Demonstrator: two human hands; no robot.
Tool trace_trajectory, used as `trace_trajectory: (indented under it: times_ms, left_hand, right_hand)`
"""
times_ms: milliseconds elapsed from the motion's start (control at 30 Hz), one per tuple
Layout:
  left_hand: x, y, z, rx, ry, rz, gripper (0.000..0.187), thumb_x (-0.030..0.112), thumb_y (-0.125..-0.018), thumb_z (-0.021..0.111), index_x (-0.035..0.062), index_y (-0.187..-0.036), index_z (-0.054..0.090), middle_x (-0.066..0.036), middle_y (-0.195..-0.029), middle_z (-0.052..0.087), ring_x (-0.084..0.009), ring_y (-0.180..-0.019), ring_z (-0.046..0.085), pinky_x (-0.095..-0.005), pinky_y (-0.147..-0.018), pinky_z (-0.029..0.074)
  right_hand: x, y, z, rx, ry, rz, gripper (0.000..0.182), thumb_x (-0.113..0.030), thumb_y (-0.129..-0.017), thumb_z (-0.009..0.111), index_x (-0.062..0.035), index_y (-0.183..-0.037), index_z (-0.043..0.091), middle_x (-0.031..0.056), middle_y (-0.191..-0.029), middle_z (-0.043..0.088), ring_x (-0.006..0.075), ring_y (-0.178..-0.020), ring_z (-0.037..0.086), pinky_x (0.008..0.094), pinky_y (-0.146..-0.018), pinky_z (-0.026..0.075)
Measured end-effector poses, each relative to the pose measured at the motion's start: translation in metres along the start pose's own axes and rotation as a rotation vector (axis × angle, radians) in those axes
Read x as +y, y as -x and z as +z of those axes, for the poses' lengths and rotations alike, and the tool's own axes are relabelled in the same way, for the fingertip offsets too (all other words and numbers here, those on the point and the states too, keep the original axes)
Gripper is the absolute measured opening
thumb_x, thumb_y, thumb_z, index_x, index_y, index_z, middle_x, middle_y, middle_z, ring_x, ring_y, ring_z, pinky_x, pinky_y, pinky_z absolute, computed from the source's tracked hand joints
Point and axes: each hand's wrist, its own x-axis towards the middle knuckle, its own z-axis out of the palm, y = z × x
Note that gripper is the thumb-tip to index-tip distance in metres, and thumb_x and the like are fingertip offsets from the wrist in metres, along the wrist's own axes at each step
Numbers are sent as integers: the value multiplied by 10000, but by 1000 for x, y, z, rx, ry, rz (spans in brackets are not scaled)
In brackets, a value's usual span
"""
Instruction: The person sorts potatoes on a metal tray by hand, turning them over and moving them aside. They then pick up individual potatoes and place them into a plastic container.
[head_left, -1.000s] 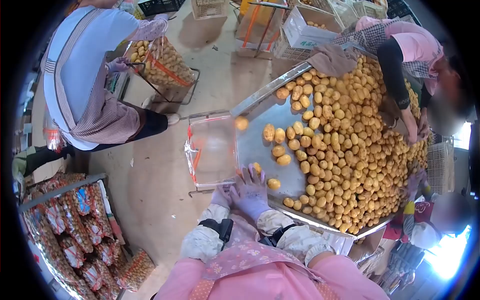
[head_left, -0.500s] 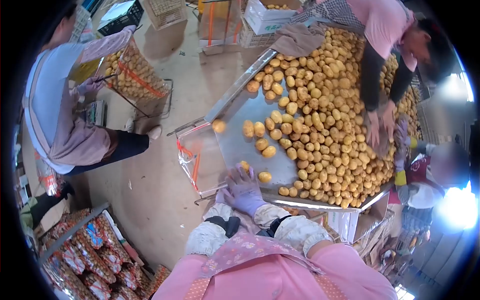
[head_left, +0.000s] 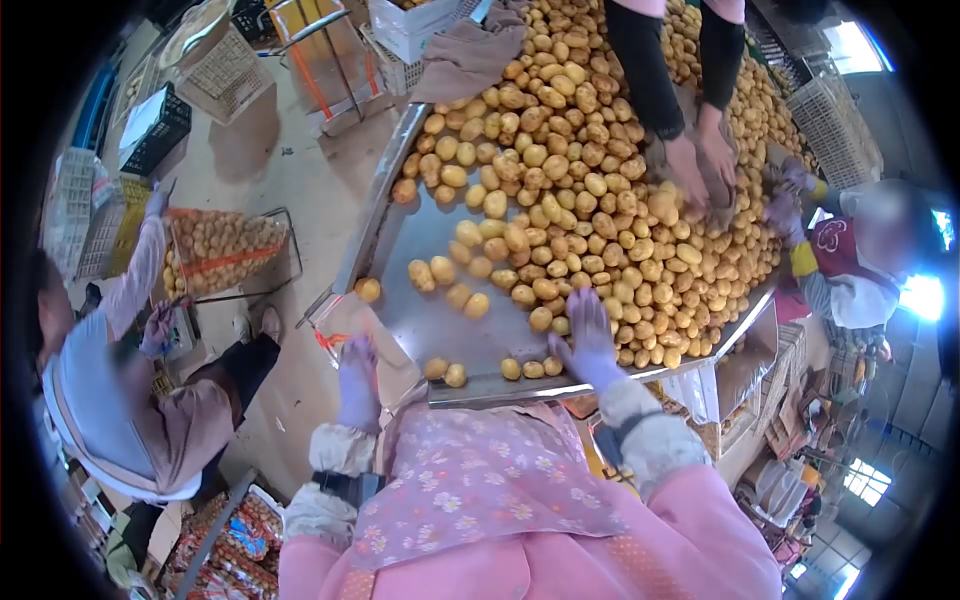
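On the tray (head_left: 400, 255), the potatoes (head_left: 610, 235) lie just far of the right hand (head_left: 592, 345), nearer, open, gripping nothing; left hand (head_left: 358, 390) at bag (head_left: 385, 345), grip unclear.

The frame's top edge cuts off a co-worker's head and torso, leaving forearms (head_left: 645, 75). At right, another person's head (head_left: 892, 232) is blurred. Filled bags (head_left: 228, 545) at lower left run past the bottom edge. Whether the left hand (head_left: 358, 385) pinches the clear bag (head_left: 388, 352) is unclear.
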Motion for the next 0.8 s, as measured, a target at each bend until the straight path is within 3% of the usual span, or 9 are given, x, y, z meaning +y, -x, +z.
trace_trajectory:
  times_ms: [67,167,267,333,500,567,700,733,800]
  left_hand:
    - [120,-48,33,-52,589,-411,282,215,-1058,529,46,-1249,649,-137,-1220,651,-267,-1120,638,-383,-948,511]
    - [185,-109,108,-176,93,90,402,216,-1021,536,85,-1396,594,-226,-1359,607,-407,-1269,570,-449,-1071,454]
    - [202,-147,142,-196,-210,363,452,253,-986,568,106,-1413,587,-230,-1390,587,-442,-1330,513,-512,-1136,380]
    - [196,-144,139,-385,-471,460,512,310,-945,606,153,-1431,589,-197,-1486,520,-434,-1418,415,-583,-1189,268]
    - [155,-78,63,-551,-687,526,586,357,-917,622,132,-1454,553,-209,-1523,455,-437,-1419,386,-591,-1182,269]
    - [163,-54,61,-435,-556,330,605,349,-906,626,105,-1451,532,-231,-1528,429,-460,-1428,364,-597,-1186,259]
    - [192,-56,114,-771,-412,756,511,277,-880,656,126,-1367,619,-211,-1466,484,-415,-1384,435,-559,-1185,309]
    - [184,-53,112,-778,-409,760,511,277,-880,656,126,-1367,619,-211,-1466,484,-415,-1384,435,-559,-1185,309]
    - [164,-63,96,-786,-483,666,481,264,-869,678,156,-1338,651,-192,-1466,504,-384,-1376,453,-540,-1180,328]
  right_hand:
    - [7,-68,14,237,-35,172,874,-529,-905,666,-121,-1591,310,318,-1610,267,552,-1484,228,646,-1202,184]
    - [-26,-181,-16,134,-101,353,899,-566,-922,647,-162,-1619,247,346,-1611,238,569,-1490,185,689,-1200,136]
    - [-64,-212,-12,296,-83,177,739,-521,-945,616,-225,-1576,372,328,-1557,358,660,-1423,225,711,-1178,185]
    - [-60,-161,32,272,-45,5,617,-398,-982,562,-235,-1558,417,217,-1600,370,544,-1471,276,702,-1182,206]
    - [8,-70,-46,-633,-178,-215,604,-508,-921,647,-255,-1456,526,97,-1591,390,377,-1498,306,597,-1216,229]
    - [39,-80,-26,-250,-51,-99,691,-527,-905,656,-230,-1507,489,160,-1606,381,409,-1471,364,606,-1201,251]
    - [-17,-153,2,386,-24,251,692,-490,-927,644,-213,-1531,451,176,-1638,331,451,-1460,359,618,-1215,222]
    - [-22,-133,3,386,-22,259,692,-490,-927,644,-213,-1531,451,176,-1638,331,451,-1460,359,618,-1215,222]
    - [-39,-80,14,9,-157,-165,674,-479,-932,641,-209,-1521,455,172,-1637,328,437,-1482,328,622,-1216,214]
